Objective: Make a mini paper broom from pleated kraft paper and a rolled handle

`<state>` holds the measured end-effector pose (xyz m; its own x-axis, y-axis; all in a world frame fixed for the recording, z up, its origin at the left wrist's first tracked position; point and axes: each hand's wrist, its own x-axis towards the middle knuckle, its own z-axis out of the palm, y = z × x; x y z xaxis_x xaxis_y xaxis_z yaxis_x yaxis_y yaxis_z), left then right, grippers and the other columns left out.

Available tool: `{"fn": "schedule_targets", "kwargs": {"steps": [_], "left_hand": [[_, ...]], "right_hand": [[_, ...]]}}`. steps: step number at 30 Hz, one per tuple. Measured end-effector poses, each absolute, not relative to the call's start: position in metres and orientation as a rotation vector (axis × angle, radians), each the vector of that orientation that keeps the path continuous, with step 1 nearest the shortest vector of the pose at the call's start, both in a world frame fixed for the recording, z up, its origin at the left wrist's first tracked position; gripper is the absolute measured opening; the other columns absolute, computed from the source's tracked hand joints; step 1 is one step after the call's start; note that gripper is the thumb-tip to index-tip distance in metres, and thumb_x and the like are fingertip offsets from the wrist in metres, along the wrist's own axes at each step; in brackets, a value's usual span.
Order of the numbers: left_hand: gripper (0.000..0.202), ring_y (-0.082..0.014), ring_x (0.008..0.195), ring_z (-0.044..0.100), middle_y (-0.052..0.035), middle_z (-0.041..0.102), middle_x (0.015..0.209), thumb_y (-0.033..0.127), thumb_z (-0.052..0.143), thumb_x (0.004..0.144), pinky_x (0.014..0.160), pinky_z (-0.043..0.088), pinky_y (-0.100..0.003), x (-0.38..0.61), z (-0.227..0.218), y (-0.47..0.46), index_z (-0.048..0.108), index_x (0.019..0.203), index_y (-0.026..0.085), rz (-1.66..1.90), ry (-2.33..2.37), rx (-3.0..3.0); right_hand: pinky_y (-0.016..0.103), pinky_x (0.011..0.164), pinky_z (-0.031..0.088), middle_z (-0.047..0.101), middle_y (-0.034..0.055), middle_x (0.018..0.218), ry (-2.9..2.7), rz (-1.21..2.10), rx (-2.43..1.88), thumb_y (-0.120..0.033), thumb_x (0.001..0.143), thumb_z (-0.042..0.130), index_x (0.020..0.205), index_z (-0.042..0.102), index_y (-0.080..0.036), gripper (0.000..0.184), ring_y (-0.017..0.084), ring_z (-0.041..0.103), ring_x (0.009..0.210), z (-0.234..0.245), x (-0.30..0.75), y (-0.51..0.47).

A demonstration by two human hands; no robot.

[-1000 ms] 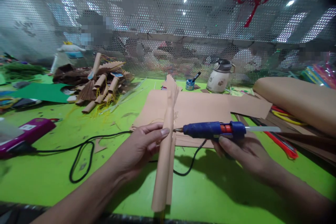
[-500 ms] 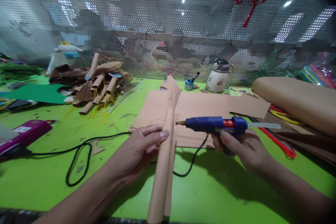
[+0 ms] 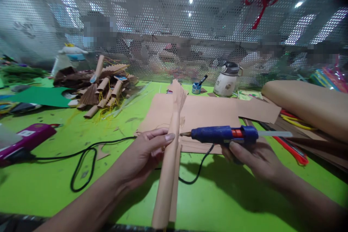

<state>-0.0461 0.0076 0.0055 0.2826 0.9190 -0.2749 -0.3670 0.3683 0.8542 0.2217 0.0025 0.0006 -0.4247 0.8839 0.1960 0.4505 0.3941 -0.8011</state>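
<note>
My left hand (image 3: 148, 148) is closed round a rolled brown paper tube (image 3: 166, 174), its thumb pressed on the near face. The tube points away from me, and pleated folds fan out at its far end. A flap of paper (image 3: 175, 185) runs along its right side. In my right hand (image 3: 250, 152) is a blue hot glue gun (image 3: 212, 134) with a clear glue stick (image 3: 274, 134) sticking out of its back. Its brass nozzle points left, at or very near the tube's right edge beside my left thumb.
Flat brown paper sheets (image 3: 206, 110) lie behind the tube. A heap of paper rolls and fans (image 3: 102, 88) is at the back left. A purple power strip (image 3: 32, 136) feeds a black cord (image 3: 94, 148). On the right are a red cutter (image 3: 295, 150) and a big paper roll (image 3: 307, 103); a bottle (image 3: 227, 79) stands behind.
The glue gun's nozzle has moved slightly nearer to me along the tube's right edge, and a little left. My left hand keeps its hold on the tube.
</note>
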Motion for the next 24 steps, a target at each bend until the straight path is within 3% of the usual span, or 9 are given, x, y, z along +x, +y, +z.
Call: {"fn": "schedule_targets", "kwargs": {"steps": [5, 9, 14, 24], "left_hand": [[0.012, -0.002, 0.047, 0.04, 0.004, 0.051, 0.059, 0.018, 0.075, 0.07, 0.047, 0.039, -0.011, -0.045, 0.006, 0.009, 0.066, 0.073, 0.011, 0.996, 0.888, 0.763], [0.013, -0.0026, 0.049, 0.043, 0.0037, 0.052, 0.061, 0.018, 0.076, 0.069, 0.049, 0.039, -0.011, -0.044, 0.007, 0.009, 0.065, 0.073, 0.012, 0.994, 0.902, 0.763], [0.018, -0.0041, 0.044, 0.039, 0.0071, 0.038, 0.047, 0.022, 0.077, 0.069, 0.046, 0.035, -0.012, -0.044, 0.007, 0.007, 0.061, 0.065, 0.014, 0.967, 0.919, 0.764], [0.007, -0.004, 0.045, 0.04, 0.0066, 0.04, 0.047, 0.016, 0.072, 0.073, 0.048, 0.038, -0.012, -0.043, 0.005, 0.009, 0.066, 0.071, 0.012, 0.983, 0.911, 0.78]], "right_hand": [[0.025, 0.054, 0.039, 0.049, 0.0007, 0.067, -2.115, 0.948, -1.092, -0.045, 0.094, 0.043, 0.077, 0.055, -0.02, 0.033, 0.014, 0.049, 0.061, 0.002, 0.223, 0.0], [0.024, 0.052, 0.038, 0.049, 0.0001, 0.065, -2.084, 0.916, -1.099, -0.045, 0.094, 0.044, 0.076, 0.056, -0.02, 0.033, 0.013, 0.048, 0.059, 0.001, 0.221, 0.0], [0.026, 0.053, 0.039, 0.054, 0.0012, 0.064, -1.996, 0.784, -1.185, -0.044, 0.094, 0.041, 0.071, 0.057, -0.019, 0.037, 0.014, 0.051, 0.058, 0.002, 0.213, 0.004], [0.026, 0.051, 0.041, 0.053, -0.0001, 0.063, -2.148, 0.717, -1.177, -0.041, 0.094, 0.043, 0.074, 0.057, -0.02, 0.032, 0.014, 0.052, 0.057, 0.007, 0.214, -0.004]]}}
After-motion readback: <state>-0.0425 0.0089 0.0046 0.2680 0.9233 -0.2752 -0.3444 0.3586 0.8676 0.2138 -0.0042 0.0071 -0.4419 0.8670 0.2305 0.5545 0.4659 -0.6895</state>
